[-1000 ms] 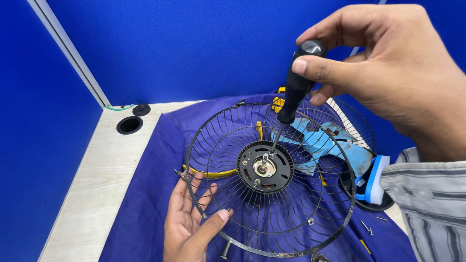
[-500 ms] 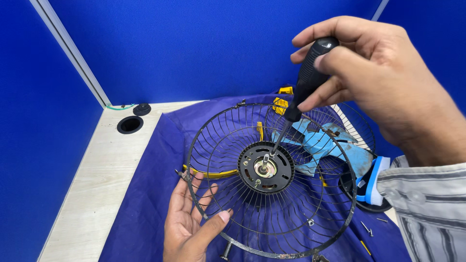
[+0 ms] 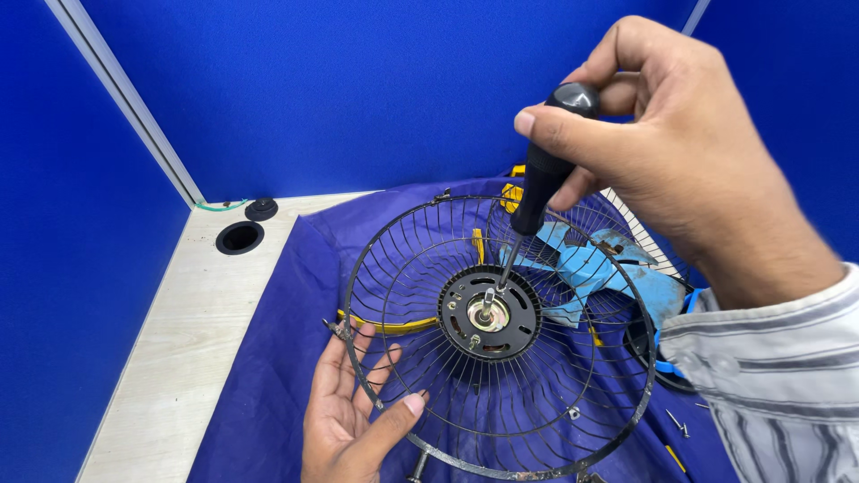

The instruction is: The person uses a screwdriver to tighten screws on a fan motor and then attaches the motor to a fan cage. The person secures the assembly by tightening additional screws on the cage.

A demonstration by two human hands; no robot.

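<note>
A round black wire fan guard (image 3: 501,429) stands tilted on a dark blue cloth (image 3: 268,376). At its centre sits a black motor hub (image 3: 489,313) with a metal shaft. My right hand (image 3: 662,152) grips a black-handled screwdriver (image 3: 546,170), whose tip rests on the hub's upper right edge. My left hand (image 3: 353,416) holds the guard's lower left rim, thumb over the wires and fingers behind them. A light blue fan blade (image 3: 608,268) lies behind the guard.
The cloth covers a pale wooden desk (image 3: 179,313) enclosed by blue partition walls. A round cable hole (image 3: 239,237) and a black cap (image 3: 261,208) sit at the desk's back left corner. Loose screws (image 3: 677,422) lie on the cloth at right.
My right hand has shifted slightly on the screwdriver handle while the tip stays at the hub. My left hand and the guard have not moved.
</note>
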